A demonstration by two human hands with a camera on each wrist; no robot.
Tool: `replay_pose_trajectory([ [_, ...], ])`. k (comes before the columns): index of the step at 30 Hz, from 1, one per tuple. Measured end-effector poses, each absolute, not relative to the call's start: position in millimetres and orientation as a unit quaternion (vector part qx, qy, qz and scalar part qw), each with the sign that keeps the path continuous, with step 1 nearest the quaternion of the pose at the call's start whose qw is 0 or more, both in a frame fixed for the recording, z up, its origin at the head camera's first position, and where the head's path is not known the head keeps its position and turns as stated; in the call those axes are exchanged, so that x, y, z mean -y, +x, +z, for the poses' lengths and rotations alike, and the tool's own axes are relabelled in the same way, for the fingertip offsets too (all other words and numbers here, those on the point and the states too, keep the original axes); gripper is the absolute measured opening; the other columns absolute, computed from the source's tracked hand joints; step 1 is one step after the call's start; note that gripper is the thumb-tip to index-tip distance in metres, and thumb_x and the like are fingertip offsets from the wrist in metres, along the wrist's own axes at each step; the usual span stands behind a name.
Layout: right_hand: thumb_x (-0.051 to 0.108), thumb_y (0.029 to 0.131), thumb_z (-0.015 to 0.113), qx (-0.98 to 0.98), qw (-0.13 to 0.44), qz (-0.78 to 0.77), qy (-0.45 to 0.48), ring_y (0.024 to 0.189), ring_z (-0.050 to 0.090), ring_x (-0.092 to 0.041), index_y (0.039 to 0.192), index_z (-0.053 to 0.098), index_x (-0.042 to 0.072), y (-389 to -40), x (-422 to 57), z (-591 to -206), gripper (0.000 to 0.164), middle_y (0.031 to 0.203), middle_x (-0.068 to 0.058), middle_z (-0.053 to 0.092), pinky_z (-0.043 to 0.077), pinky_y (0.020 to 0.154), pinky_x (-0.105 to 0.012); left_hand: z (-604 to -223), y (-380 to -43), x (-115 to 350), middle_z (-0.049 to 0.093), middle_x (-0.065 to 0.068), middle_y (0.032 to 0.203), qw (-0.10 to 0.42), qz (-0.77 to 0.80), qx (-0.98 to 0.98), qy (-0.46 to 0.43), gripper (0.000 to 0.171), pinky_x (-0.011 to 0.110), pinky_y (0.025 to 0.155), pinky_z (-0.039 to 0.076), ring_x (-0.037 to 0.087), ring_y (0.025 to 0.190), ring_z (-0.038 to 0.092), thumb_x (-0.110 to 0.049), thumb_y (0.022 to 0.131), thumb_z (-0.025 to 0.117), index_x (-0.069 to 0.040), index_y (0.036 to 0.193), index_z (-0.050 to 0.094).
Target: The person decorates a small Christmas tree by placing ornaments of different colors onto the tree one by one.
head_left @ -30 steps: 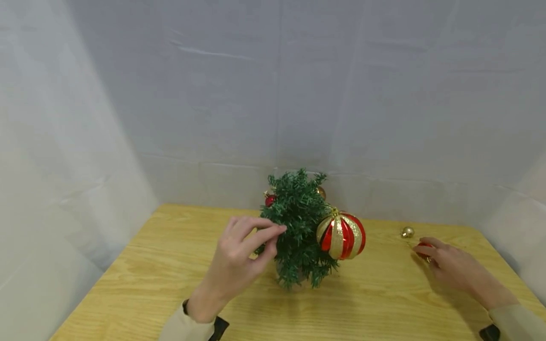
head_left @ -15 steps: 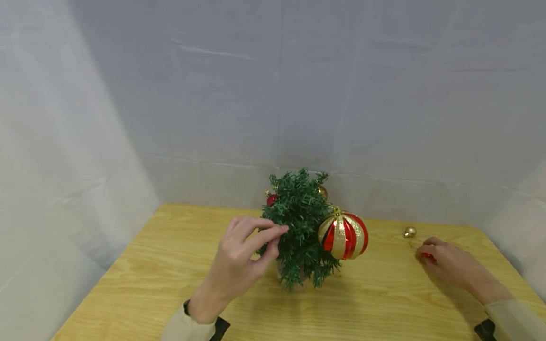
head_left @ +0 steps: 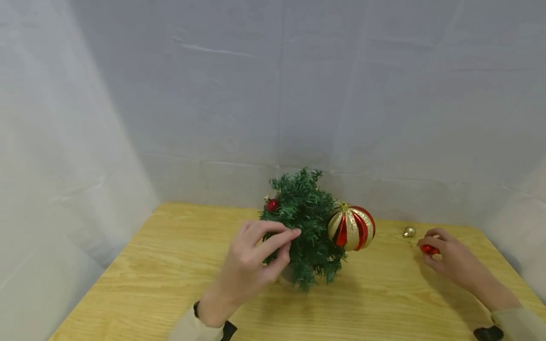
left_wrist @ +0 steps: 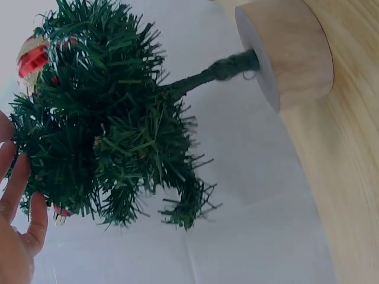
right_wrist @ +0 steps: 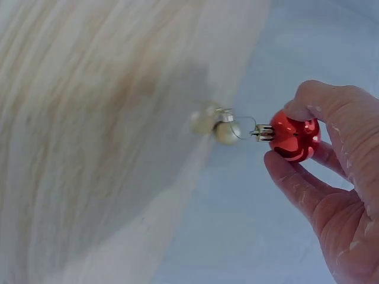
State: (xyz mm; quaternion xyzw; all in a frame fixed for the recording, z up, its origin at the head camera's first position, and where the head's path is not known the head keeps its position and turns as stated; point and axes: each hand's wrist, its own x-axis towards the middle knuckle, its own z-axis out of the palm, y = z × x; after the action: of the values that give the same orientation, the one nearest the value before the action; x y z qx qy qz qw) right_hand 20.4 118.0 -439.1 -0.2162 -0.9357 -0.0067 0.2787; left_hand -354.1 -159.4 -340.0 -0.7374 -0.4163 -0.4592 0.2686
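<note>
My left hand [head_left: 256, 263] touches the near left side of a small green artificial Christmas tree [head_left: 304, 208], fingers bent and thumb apart from the index fingertip. In the left wrist view, the fingers lie against the foliage, and the tree's round wooden base [left_wrist: 290, 50] shows. A large red-and-gold striped bauble [head_left: 354, 227] hangs on the tree's right side, a small red bauble [head_left: 272, 204] on its left. Over at the right, my right hand [head_left: 454, 260] pinches another small shiny red bauble [right_wrist: 293, 136] between thumb and fingers, its gold cap and thread loop pointing outward.
A small gold bauble [head_left: 409, 231] lies on the wooden table [head_left: 384, 303] just beyond the right hand. Pale sheeting [head_left: 239, 104] rises behind the table and along both sides.
The tree has shifted and turned a little rightward with the left hand; the striped bauble moved right and the gold one behind it is hidden. The right hand now shows more of its red bauble.
</note>
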Motion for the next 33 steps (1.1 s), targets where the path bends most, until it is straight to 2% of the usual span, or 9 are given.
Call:
replay_pose_trajectory([
  [4,-0.018,0.057,0.086,0.919,0.340,-0.005,-0.198,0.074,0.062,-0.006,0.094,0.072,0.008,18.8,-110.2,-430.5,0.047,0.103,-0.010,0.059,0.049,0.064,-0.009,-341.4,-347.4,157.1,0.069,0.002,0.105,0.274,-0.455,0.415,-0.739,0.026,0.033,0.072,0.046,0.017,0.089,0.063,-0.015,0.102,0.057,-0.014,0.118,0.077],
  [7,-0.020,0.058,0.084,0.905,0.373,0.018,-0.206,0.082,0.057,0.006,0.095,0.072,0.010,17.5,-101.3,-421.1,0.049,0.104,-0.006,0.058,0.045,0.069,-0.001,-342.8,-341.3,155.5,0.069,0.002,0.106,0.281,-0.450,0.423,-0.734,0.028,0.032,0.070,0.044,0.017,0.090,0.063,-0.015,0.101,0.056,-0.014,0.121,0.076],
  [10,-0.024,0.060,0.081,0.888,0.405,0.055,-0.210,0.092,0.053,0.016,0.097,0.073,0.008,14.9,-90.5,-408.2,0.049,0.108,0.002,0.058,0.047,0.073,0.001,-344.2,-334.6,154.2,0.069,0.002,0.106,0.288,-0.448,0.438,-0.725,0.029,0.033,0.070,0.045,0.017,0.091,0.064,-0.014,0.100,0.058,-0.015,0.123,0.075],
  [12,-0.027,0.061,0.079,0.878,0.426,0.077,-0.206,0.097,0.053,0.017,0.098,0.074,0.005,12.7,-83.3,-398.6,0.049,0.110,0.006,0.058,0.048,0.076,0.000,-344.9,-330.3,153.0,0.070,0.002,0.106,0.292,-0.447,0.446,-0.718,0.031,0.033,0.072,0.047,0.017,0.092,0.065,-0.011,0.097,0.061,-0.016,0.124,0.075],
  [15,-0.031,0.062,0.077,0.863,0.450,0.116,-0.200,0.100,0.058,0.013,0.100,0.074,0.002,9.5,-71.3,-383.9,0.050,0.113,0.010,0.059,0.050,0.079,-0.002,-345.5,-324.6,150.9,0.070,0.001,0.106,0.295,-0.448,0.455,-0.710,0.034,0.034,0.074,0.049,0.017,0.093,0.065,-0.009,0.092,0.067,-0.016,0.124,0.075],
  [25,-0.032,0.072,0.070,0.824,0.479,0.208,-0.221,0.106,0.062,-0.001,0.104,0.072,-0.005,0.4,-32.5,-350.4,0.042,0.118,0.002,0.061,0.055,0.082,-0.009,-347.1,-311.0,144.4,0.071,0.000,0.108,0.296,-0.439,0.487,-0.694,0.042,0.034,0.078,0.050,0.017,0.096,0.067,-0.006,0.083,0.073,-0.018,0.123,0.076],
  [30,-0.034,0.071,0.067,0.815,0.491,0.240,-0.193,0.106,0.064,-0.006,0.104,0.070,-0.009,-3.7,-17.5,-340.4,0.041,0.120,-0.003,0.062,0.056,0.083,-0.012,-345.5,-307.9,141.3,0.070,-0.001,0.109,0.288,-0.432,0.502,-0.692,0.041,0.033,0.078,0.049,0.017,0.098,0.066,-0.007,0.083,0.074,-0.018,0.122,0.076],
  [33,-0.037,0.071,0.064,0.797,0.510,0.290,-0.140,0.107,0.065,-0.010,0.105,0.068,-0.014,-6.9,-11.3,-337.1,0.041,0.121,-0.009,0.061,0.058,0.085,-0.015,-345.4,-307.3,139.1,0.070,0.000,0.109,0.283,-0.428,0.510,-0.690,0.041,0.034,0.078,0.049,0.017,0.098,0.066,-0.007,0.084,0.074,-0.018,0.123,0.075],
])
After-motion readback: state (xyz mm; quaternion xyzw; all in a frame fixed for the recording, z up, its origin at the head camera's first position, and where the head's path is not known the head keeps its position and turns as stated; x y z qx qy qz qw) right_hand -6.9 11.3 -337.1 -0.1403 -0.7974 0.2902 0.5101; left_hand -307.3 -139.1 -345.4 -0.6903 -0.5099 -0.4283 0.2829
